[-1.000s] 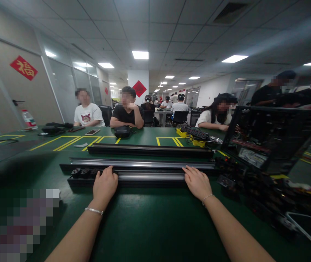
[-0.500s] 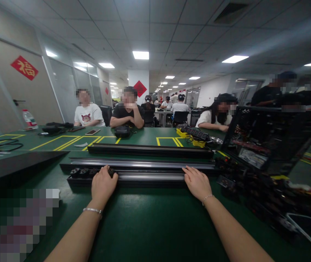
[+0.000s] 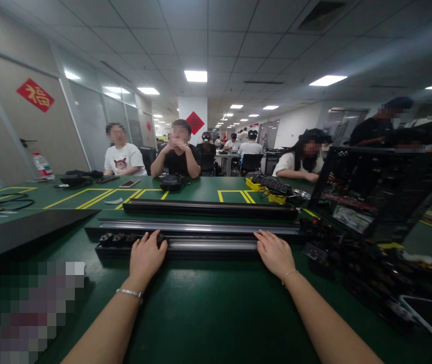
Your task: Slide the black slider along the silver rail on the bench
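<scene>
Three long black rails lie side by side across the green table (image 3: 208, 313), filling the middle of the frame, and the nearest rail (image 3: 208, 246) is the one in hand. It is a long dark channel with a bright metal strip along its top, lying level and crosswise just beyond the person's forearms. At its left end a short row of small black socket modules (image 3: 115, 238) already sits in the channel, while the long stretch from there to the right shows only bare strip, so by the look of it only a small part of the rail is fitted and most is still unfilled. The middle rail (image 3: 197, 226) and the far rail (image 3: 208, 208) lie parallel behind it, untouched. At the right of the frame stands a black wire crate (image 3: 379, 187) above a heap of dark parts. The left hand (image 3: 145, 257) rests curled on the rail, fingertips over the last module of the row. The right hand (image 3: 274, 253) lies flat, fingers together, pressing the rail further right.
</scene>
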Demonstrator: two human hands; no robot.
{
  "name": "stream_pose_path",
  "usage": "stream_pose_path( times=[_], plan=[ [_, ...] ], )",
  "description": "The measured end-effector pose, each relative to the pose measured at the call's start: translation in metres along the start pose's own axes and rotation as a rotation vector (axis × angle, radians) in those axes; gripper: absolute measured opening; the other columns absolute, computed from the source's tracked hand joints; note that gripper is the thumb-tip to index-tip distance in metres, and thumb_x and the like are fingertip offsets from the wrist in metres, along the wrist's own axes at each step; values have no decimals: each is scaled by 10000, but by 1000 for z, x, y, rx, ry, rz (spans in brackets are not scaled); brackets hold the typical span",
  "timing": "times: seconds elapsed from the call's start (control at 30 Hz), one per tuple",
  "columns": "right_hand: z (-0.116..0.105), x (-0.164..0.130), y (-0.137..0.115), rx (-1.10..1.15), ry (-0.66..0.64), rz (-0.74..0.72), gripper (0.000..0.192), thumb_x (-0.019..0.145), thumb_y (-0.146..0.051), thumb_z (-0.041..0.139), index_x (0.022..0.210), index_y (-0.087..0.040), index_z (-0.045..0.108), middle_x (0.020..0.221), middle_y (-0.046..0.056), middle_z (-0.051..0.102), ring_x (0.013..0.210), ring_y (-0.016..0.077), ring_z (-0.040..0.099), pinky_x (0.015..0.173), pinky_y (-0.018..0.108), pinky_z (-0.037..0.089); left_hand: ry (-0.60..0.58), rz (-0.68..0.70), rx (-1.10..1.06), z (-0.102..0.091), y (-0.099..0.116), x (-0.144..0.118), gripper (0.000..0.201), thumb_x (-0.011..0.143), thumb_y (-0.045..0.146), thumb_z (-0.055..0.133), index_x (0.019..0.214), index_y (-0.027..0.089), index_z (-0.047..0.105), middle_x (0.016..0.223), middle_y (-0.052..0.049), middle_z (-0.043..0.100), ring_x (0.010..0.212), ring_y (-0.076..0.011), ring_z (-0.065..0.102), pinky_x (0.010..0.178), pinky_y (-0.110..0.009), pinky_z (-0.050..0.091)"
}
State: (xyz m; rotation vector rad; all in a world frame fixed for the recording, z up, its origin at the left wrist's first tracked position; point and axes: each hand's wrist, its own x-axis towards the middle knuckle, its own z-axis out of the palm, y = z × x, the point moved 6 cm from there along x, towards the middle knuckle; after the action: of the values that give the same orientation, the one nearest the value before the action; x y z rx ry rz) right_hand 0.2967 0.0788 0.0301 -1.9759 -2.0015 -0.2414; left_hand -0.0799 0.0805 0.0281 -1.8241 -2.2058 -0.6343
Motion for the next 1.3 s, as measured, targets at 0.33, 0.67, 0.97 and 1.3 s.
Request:
stream_pose_path(
  times=[0.33, 0.67, 0.97, 1.3],
  plan=[
    [1, 1, 1, -9, 9, -17, 454, 896, -325, 268, 1254, -275, 543, 1368, -8, 468, 1257, 180, 385, 1015, 368, 275, -24, 25, -27, -1, 5, -2, 526, 850, 407, 338, 1292, 147, 456, 1280, -118, 556, 1282, -246, 394, 1065, -454, 227],
    [2, 1, 1, 6, -4, -10, 456, 892, -326, 274, 1265, -282, 534, 1370, -8, 466, 1260, 183, 381, 1018, 383, 268, -37, 43, 32, 6, -3, 2, 630, 840, 528, 332, 1263, 97, 512, 1368, -102, 470, 1288, -260, 378, 1050, -401, 280],
    [2, 1, 1, 2, -11, 3, 453, 895, -332, 271, 1262, -292, 534, 1369, -11, 468, 1263, 185, 379, 1010, 388, 280, -46, 71, 30, 2, 1, -1, 578, 839, 529, 364, 1284, 189, 504, 1361, -70, 482, 1296, -262, 367, 1042, -420, 273],
    [2, 1, 1, -2, -1, -7, 456, 892, -326, 273, 1264, -284, 532, 1368, -13, 468, 1258, 181, 383, 1010, 384, 284, -101, 106, 69, -2, 7, -3, 593, 847, 540, 340, 1315, 199, 468, 1402, -60, 430, 1315, -276, 334, 1048, -450, 264]
  ],
)
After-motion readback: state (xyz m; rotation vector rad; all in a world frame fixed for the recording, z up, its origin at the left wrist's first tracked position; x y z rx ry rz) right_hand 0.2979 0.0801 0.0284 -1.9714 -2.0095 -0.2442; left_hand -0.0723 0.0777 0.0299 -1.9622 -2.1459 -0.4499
